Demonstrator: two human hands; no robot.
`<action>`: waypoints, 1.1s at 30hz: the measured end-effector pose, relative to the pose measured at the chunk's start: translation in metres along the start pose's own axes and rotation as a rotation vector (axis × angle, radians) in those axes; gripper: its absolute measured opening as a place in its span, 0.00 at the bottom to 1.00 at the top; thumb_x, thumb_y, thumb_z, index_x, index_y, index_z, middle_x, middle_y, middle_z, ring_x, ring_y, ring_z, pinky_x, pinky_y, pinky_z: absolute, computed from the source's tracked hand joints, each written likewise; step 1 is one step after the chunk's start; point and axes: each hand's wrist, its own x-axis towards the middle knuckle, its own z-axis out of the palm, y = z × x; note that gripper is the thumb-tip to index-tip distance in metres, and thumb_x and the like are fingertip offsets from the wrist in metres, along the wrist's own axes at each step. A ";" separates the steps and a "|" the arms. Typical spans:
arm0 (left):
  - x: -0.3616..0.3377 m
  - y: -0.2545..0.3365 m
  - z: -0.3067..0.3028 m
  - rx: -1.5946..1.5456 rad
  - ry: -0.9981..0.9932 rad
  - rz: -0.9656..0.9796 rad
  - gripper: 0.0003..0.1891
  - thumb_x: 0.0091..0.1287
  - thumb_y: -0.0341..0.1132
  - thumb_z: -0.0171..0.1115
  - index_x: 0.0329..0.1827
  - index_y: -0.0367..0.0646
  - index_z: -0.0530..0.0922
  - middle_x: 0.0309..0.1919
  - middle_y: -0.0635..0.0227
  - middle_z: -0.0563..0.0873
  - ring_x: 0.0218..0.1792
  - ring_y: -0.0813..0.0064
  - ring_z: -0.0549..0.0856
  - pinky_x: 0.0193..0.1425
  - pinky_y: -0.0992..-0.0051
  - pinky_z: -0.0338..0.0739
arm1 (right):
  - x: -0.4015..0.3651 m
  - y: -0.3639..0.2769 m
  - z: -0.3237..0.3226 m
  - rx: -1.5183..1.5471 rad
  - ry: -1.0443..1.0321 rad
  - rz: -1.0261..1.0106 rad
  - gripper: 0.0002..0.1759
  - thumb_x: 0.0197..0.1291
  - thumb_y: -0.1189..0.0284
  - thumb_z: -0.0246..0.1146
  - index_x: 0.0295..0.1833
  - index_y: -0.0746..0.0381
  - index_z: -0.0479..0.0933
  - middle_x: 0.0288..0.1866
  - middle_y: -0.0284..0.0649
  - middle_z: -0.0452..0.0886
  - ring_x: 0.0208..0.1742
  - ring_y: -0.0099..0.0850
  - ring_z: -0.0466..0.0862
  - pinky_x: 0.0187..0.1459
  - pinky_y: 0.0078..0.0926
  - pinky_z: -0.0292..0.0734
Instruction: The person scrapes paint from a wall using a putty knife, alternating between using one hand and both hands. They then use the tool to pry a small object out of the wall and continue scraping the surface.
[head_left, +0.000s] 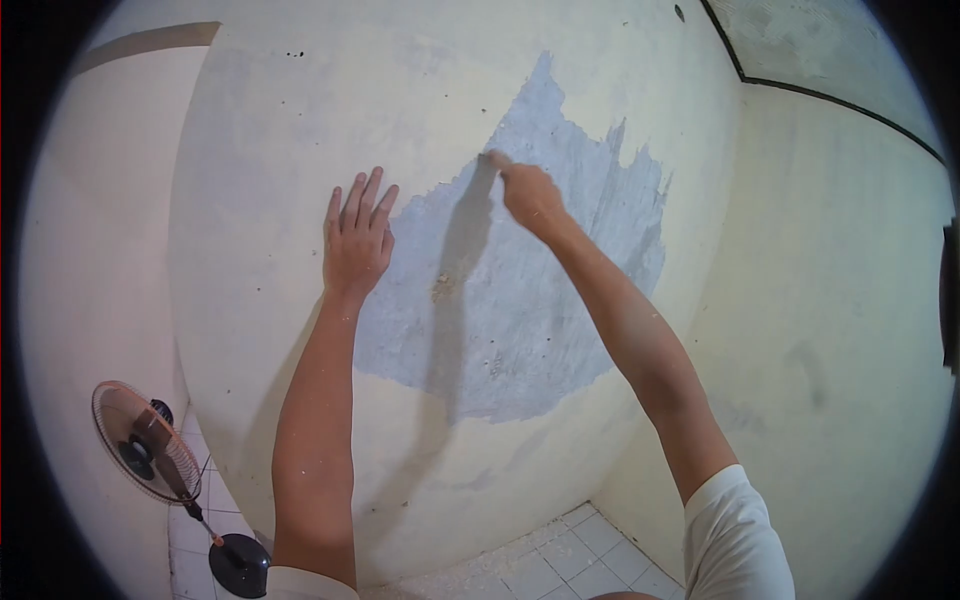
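In front of me is a cream painted wall [260, 200] with a large bare blue-grey patch [520, 300] whose edges are ragged. My left hand [360, 245] lies against the wall at the patch's left edge, fingers spread and holding nothing. At the patch's upper left edge, my right hand [532, 195] is closed, with its forefinger side toward the wall. A small, blurred tip shows at its front; whatever it grips is mostly hidden by the fingers. The shadow of my right arm falls down across the patch.
A standing fan [145, 440] with an orange-rimmed guard and a dark round base is at the lower left. White floor tiles [565, 555] with pale flakes lie below the wall. Another wall [820, 300] meets it at the right, with a dark object [950, 300] at the far edge.
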 end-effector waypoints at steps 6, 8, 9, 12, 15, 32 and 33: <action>-0.005 0.000 -0.003 -0.071 -0.054 -0.002 0.32 0.69 0.32 0.60 0.80 0.58 0.72 0.84 0.72 0.66 0.84 0.69 0.63 0.89 0.54 0.53 | 0.036 0.031 0.014 -0.057 0.152 0.044 0.31 0.75 0.76 0.51 0.81 0.48 0.71 0.46 0.58 0.89 0.47 0.58 0.88 0.48 0.55 0.82; -0.004 0.000 -0.003 -0.069 -0.056 -0.004 0.33 0.69 0.32 0.60 0.80 0.58 0.72 0.84 0.72 0.66 0.84 0.69 0.63 0.90 0.54 0.53 | 0.039 0.031 0.017 -0.075 0.166 0.047 0.31 0.74 0.77 0.51 0.81 0.49 0.71 0.46 0.59 0.88 0.46 0.58 0.88 0.47 0.56 0.82; -0.005 0.001 -0.002 -0.065 -0.058 -0.001 0.33 0.69 0.32 0.60 0.80 0.58 0.72 0.84 0.72 0.66 0.84 0.69 0.63 0.90 0.54 0.52 | 0.039 0.031 0.020 -0.083 0.170 0.051 0.32 0.73 0.77 0.51 0.81 0.49 0.71 0.46 0.59 0.88 0.46 0.58 0.88 0.46 0.56 0.82; -0.006 0.001 0.001 -0.048 -0.063 0.005 0.33 0.69 0.32 0.60 0.80 0.58 0.72 0.85 0.72 0.65 0.84 0.68 0.63 0.90 0.54 0.52 | 0.035 0.021 0.014 -0.117 0.166 0.070 0.35 0.71 0.81 0.51 0.82 0.50 0.69 0.45 0.59 0.88 0.46 0.58 0.89 0.46 0.54 0.84; -0.008 0.003 0.007 0.049 -0.070 0.009 0.33 0.68 0.35 0.61 0.79 0.60 0.72 0.84 0.73 0.66 0.84 0.70 0.63 0.90 0.55 0.53 | 0.039 0.022 0.016 -0.125 0.185 0.055 0.36 0.70 0.83 0.51 0.82 0.51 0.69 0.45 0.60 0.88 0.46 0.58 0.90 0.46 0.53 0.85; -0.010 0.008 0.014 0.017 -0.075 0.024 0.30 0.71 0.30 0.57 0.78 0.56 0.73 0.84 0.69 0.66 0.84 0.66 0.63 0.89 0.54 0.52 | 0.058 0.021 0.015 -0.051 0.304 0.086 0.22 0.72 0.77 0.53 0.69 0.61 0.75 0.49 0.59 0.89 0.51 0.58 0.90 0.50 0.55 0.86; -0.011 0.008 0.013 0.012 -0.077 0.026 0.30 0.71 0.30 0.57 0.78 0.57 0.73 0.84 0.69 0.66 0.84 0.66 0.64 0.89 0.54 0.52 | 0.044 0.018 0.020 -0.060 0.287 0.090 0.21 0.71 0.78 0.54 0.68 0.61 0.75 0.49 0.59 0.89 0.51 0.57 0.90 0.50 0.54 0.86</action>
